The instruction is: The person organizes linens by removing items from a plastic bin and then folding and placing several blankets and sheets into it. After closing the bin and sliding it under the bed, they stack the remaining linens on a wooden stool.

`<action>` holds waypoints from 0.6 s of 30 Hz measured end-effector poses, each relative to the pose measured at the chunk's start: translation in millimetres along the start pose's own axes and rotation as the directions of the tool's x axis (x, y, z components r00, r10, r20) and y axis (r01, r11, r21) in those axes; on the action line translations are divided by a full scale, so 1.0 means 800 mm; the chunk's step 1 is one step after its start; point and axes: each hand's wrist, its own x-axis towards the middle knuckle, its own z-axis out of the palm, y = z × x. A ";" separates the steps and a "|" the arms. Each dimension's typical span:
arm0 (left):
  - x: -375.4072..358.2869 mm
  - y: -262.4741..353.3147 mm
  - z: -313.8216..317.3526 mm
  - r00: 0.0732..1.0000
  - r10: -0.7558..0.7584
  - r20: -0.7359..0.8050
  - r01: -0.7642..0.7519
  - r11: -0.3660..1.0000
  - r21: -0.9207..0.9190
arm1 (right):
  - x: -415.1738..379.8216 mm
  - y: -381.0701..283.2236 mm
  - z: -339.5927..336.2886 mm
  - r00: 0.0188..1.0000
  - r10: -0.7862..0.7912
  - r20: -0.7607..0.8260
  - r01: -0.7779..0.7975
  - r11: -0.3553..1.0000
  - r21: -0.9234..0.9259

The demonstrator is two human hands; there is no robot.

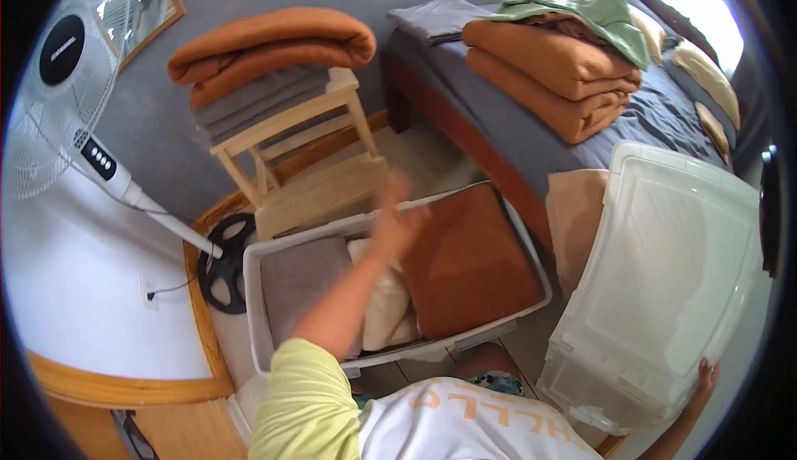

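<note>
The person's left hand [400, 217] hung blurred above the plastic bin [254, 302], loosely open with nothing visible in its grasp; whether it touched the cloth below could not be told; the right hand [706, 379] had its fingers bent around the edge of a translucent plastic lid [664, 252], a broad, milky, smooth piece with rounded corners and a raised rim, which stood tilted beside the bed [440, 70]; the oblong bin rested on the tiled floor [427, 367] and held a flat, squared rust-orange cloth [469, 265], soft and matte, at its right end, a rumpled cream cloth [383, 310] in the middle and a smooth grey cloth [303, 273] at the left; behind it, a pale wooden stool [324, 194] carried a thick, round-edged orange bundle [274, 41] over grey folded layers [266, 103]; on the bed sat plump, finely textured orange blankets [540, 78], folded into blocks, with a limp green cloth [618, 28] draped on top; a white fan [116, 178] with a wire cage stood at the left
</note>
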 end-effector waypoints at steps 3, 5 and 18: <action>0.163 0.097 -0.173 0.609 0.114 -0.785 -0.045 0.993 0.110 | 0.023 0.005 0.001 1.000 -0.014 0.024 0.015 0.999 -0.032; 0.241 0.136 -0.279 0.287 -0.102 -0.953 -0.067 0.990 -0.126 | 0.009 -0.020 0.026 0.996 0.019 0.088 -0.018 1.000 -0.012; 0.422 0.154 -0.415 0.660 -0.408 -0.631 0.050 0.862 -0.505 | 0.026 -0.030 0.053 0.991 0.015 0.134 -0.007 0.998 -0.064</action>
